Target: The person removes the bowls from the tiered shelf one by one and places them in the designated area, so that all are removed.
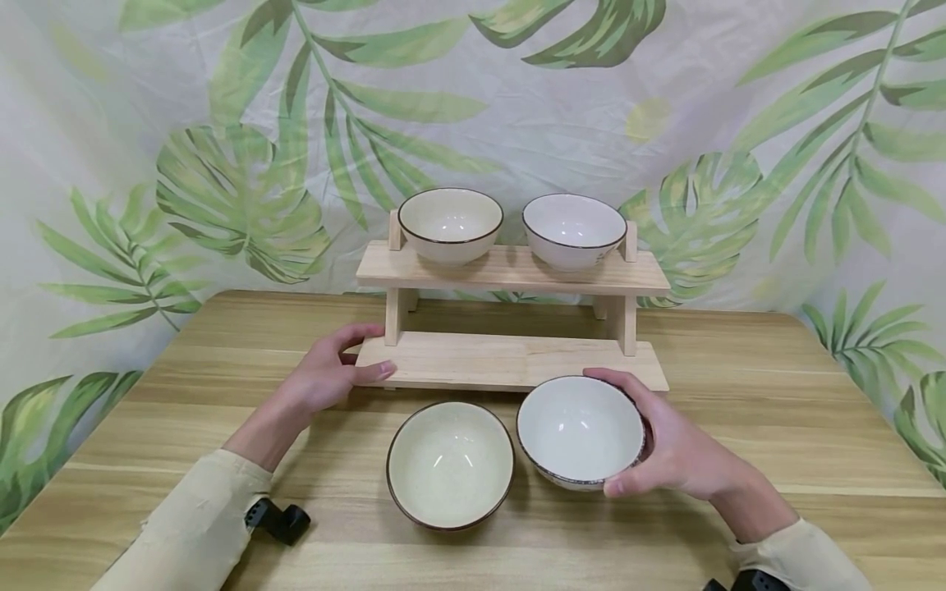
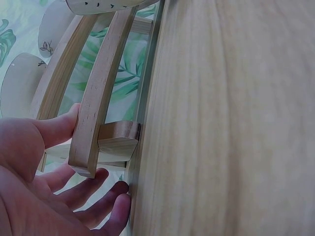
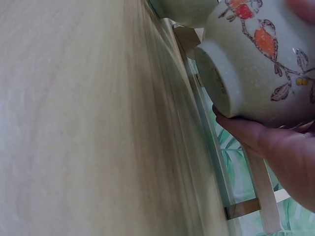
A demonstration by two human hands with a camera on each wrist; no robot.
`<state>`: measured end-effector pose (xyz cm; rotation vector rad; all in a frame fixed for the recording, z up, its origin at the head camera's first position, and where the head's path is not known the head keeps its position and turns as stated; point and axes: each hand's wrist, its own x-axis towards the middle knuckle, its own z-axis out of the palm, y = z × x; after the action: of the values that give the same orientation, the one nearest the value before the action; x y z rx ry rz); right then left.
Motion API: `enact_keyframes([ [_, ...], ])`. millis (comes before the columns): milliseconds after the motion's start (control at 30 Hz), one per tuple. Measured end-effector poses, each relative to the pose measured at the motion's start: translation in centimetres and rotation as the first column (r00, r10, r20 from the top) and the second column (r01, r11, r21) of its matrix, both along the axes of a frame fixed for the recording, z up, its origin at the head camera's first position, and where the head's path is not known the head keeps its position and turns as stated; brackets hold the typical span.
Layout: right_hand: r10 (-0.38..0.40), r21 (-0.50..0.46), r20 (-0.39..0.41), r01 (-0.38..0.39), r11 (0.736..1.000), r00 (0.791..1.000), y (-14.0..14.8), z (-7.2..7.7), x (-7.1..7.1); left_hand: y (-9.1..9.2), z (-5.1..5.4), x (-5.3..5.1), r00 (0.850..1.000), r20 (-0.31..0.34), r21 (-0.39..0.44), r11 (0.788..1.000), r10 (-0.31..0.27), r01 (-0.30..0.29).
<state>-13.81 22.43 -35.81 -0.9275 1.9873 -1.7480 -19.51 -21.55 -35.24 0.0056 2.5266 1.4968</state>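
Observation:
My right hand (image 1: 668, 447) holds a white bowl (image 1: 580, 431) with a dark rim by its right side, at the lower board's front edge. In the right wrist view this bowl (image 3: 256, 73) shows painted orange-red motifs, and its foot is off the table. With the thumb on top, my left hand (image 1: 328, 369) grips the left end of the lower board of a two-tier wooden shelf (image 1: 473, 357); its fingers (image 2: 83, 194) lie around the board's end. A cream bowl (image 1: 451, 465) with a brown rim stands on the table between the hands.
On the shelf's upper board stand another cream bowl (image 1: 451, 226) at left and another white bowl (image 1: 575, 231) at right. The wood-grain table (image 1: 222, 353) ends at a leaf-patterned cloth (image 1: 414, 107) behind. Black devices (image 1: 279, 520) sit at both wrists.

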Motion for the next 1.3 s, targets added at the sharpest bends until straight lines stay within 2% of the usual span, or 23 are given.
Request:
enact_keyframes([
  [233,0.046,0.0,0.042,-0.046,0.999,0.998,0.2,-0.4,-0.2,0.0,0.1,0.0,1.0,0.002,0.001,1.0,-0.003,0.003],
  [867,0.048,0.054,0.092,-0.053,0.997,0.995,0.5,-0.9,-0.3,0.0,0.2,0.1,1.0,0.001,-0.008,1.0,-0.003,0.003],
  [1067,0.052,0.111,0.044,-0.057,0.992,0.998,1.1,-0.7,-0.4,0.0,0.3,0.2,1.0,0.004,-0.005,1.0,-0.009,0.009],
  [1300,0.077,0.13,0.033,-0.081,0.988,0.996,1.3,-0.7,-0.4,-0.1,0.3,0.3,1.0,0.002,-0.014,1.0,-0.019,0.019],
])
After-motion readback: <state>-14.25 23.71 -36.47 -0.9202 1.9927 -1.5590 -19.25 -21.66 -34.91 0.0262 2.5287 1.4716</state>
